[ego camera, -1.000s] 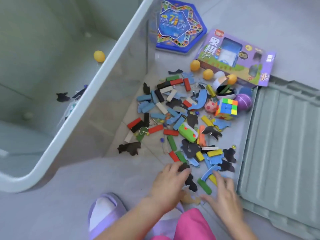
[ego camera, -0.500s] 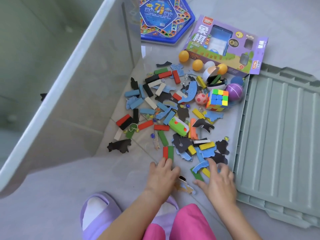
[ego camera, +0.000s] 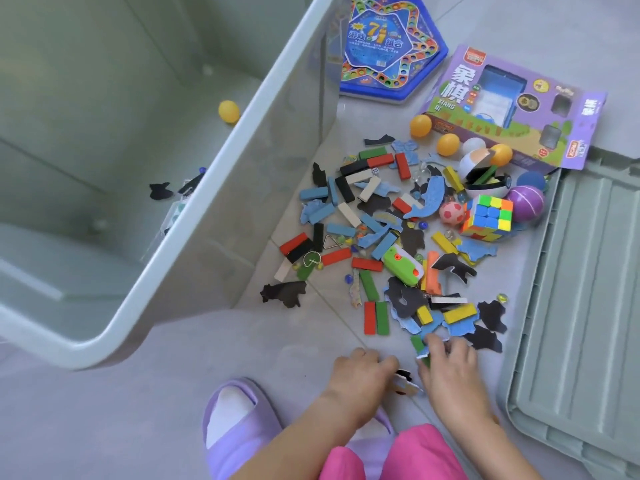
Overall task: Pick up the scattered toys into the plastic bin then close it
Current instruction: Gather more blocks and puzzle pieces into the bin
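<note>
The big translucent plastic bin (ego camera: 194, 216) stands open at the left, with a yellow ball (ego camera: 229, 111) and a few black flat pieces (ego camera: 160, 191) on its bottom. Scattered toys (ego camera: 398, 237) cover the floor to its right: colored blocks, blue and black puzzle pieces, a green toy (ego camera: 403, 266), a color cube (ego camera: 488, 216) and balls. At the near edge of the pile, my left hand (ego camera: 360, 374) is curled over a black-and-white puzzle piece (ego camera: 404, 382). My right hand (ego camera: 448, 363) pinches a green block (ego camera: 418, 344) and a flat piece.
The grey-green bin lid (ego camera: 575, 292) lies flat at the right, touching the pile. A blue star-shaped game board (ego camera: 384, 43) and a purple chess box (ego camera: 502, 109) lie at the far end. My purple slipper (ego camera: 235, 420) and pink trouser leg are at the bottom.
Both hands have slid back toward me from the pile's edge and curled shut, dragging a few flat pieces and a green block along. The red and green blocks are now uncovered.
</note>
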A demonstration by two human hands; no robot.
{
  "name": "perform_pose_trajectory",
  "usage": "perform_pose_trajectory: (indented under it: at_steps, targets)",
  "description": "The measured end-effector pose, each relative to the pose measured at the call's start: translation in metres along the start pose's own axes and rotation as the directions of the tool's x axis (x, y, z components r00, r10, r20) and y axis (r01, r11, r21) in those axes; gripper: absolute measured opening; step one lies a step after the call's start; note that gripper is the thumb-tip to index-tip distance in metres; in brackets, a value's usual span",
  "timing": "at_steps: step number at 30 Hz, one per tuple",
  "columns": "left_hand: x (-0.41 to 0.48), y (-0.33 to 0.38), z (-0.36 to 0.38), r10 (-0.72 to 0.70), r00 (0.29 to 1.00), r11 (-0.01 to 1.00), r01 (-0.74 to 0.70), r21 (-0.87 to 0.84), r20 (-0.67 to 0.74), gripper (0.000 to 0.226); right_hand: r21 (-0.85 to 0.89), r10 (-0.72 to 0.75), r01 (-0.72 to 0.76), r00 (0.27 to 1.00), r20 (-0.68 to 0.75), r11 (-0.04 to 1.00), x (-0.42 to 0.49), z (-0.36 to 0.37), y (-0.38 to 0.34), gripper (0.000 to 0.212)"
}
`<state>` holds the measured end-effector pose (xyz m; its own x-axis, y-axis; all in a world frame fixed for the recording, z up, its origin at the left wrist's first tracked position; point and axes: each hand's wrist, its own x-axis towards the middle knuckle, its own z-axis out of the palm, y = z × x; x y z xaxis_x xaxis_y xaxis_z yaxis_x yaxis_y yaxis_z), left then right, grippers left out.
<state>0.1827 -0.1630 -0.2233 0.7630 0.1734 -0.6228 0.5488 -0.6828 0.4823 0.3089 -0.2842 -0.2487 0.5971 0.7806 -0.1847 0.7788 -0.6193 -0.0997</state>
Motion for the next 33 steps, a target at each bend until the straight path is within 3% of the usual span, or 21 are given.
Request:
perform_pose_trajectory:
  at_steps: [2, 5, 8, 10, 12, 14, 16, 19, 21, 22, 24, 26, 27, 29, 33]
  targets:
    - [-0.001, -0.003, 0.003, -0.022, 1.000, 1.000, 0.021, -0.017, -0.011, 0.071, -0.052, -0.063, 0.063, 0.998, -0.009, 0.997, 0.002, 0.002, -0.002, 0.068]
    - [-0.005, -0.011, 0.006, -0.074, 0.993, 0.996, 0.069, -0.056, -0.089, 0.040, -0.088, -0.087, 0.091, 0.995, 0.050, 0.992, 0.005, 0.004, 0.002, 0.074]
    - [-0.008, -0.022, 0.003, -0.190, 0.965, 0.965, 0.150, -0.215, -0.179, 0.024, -0.083, -0.129, 0.133, 0.990, 0.049, 0.988, 0.006, 0.001, 0.006, 0.072]
    - [-0.012, -0.024, -0.003, -0.260, 0.947, 0.918, 0.183, -0.351, -0.187, 0.044, -0.091, -0.198, 0.201, 0.979, 0.043, 0.975, 0.007, 0.000, 0.011, 0.059]
    - [-0.017, -0.024, -0.007, -0.300, 0.939, 0.867, 0.196, -0.458, -0.166, 0.066, -0.115, -0.251, 0.266, 0.959, 0.134, 0.957, 0.011, 0.000, 0.018, 0.052]
    - [-0.024, -0.020, -0.018, -0.322, 0.936, 0.838, 0.211, -0.504, -0.144, 0.054, -0.114, -0.220, 0.250, 0.949, 0.225, 0.962, 0.018, -0.003, 0.020, 0.037]
    - [-0.032, -0.012, -0.035, -0.327, 0.928, 0.809, 0.178, -0.560, -0.178, 0.029, -0.023, -0.245, 0.255, 0.948, 0.203, 0.967, 0.025, -0.013, 0.012, 0.034]
    - [-0.060, 0.005, -0.082, -0.315, 0.898, 0.725, 0.020, -0.688, -0.306, 0.021, 0.310, -0.262, 0.269, 0.963, -0.063, 0.912, 0.039, -0.053, -0.029, 0.023]
    - [-0.097, 0.019, -0.126, -0.337, 0.820, 0.596, -0.195, -0.779, -0.462, 0.020, 0.590, -0.222, 0.279, 0.960, -0.168, 0.758, 0.060, -0.100, -0.071, 0.038]
    - [-0.119, 0.021, -0.148, -0.373, 0.746, 0.524, -0.322, -0.789, -0.552, 0.020, 0.668, -0.222, 0.306, 0.952, -0.211, 0.679, 0.071, -0.133, -0.096, 0.041]
    - [-0.165, 0.017, -0.195, -0.511, 0.530, 0.432, -0.523, -0.735, -0.677, 0.023, 0.692, -0.308, 0.476, 0.879, -0.364, 0.543, 0.091, -0.198, -0.148, 0.024]
    - [-0.195, -0.006, -0.225, -0.630, 0.275, 0.501, -0.571, -0.650, -0.727, 0.026, 0.688, -0.419, 0.615, 0.781, -0.464, 0.385, 0.108, -0.246, -0.202, 0.011]
    - [-0.202, -0.023, -0.234, -0.657, 0.189, 0.551, -0.540, -0.636, -0.730, 0.027, 0.671, -0.467, 0.662, 0.735, -0.492, 0.334, 0.117, -0.261, -0.227, 0.012]
    - [-0.202, -0.057, -0.249, -0.696, 0.121, 0.599, -0.445, -0.666, -0.708, 0.028, 0.651, -0.550, 0.685, 0.698, -0.458, 0.327, 0.139, -0.272, -0.272, 0.017]
    - [-0.180, -0.095, -0.257, -0.759, 0.156, 0.556, -0.350, -0.754, -0.632, 0.029, 0.784, -0.631, 0.465, 0.766, -0.122, 0.412, 0.183, -0.256, -0.319, 0.011]
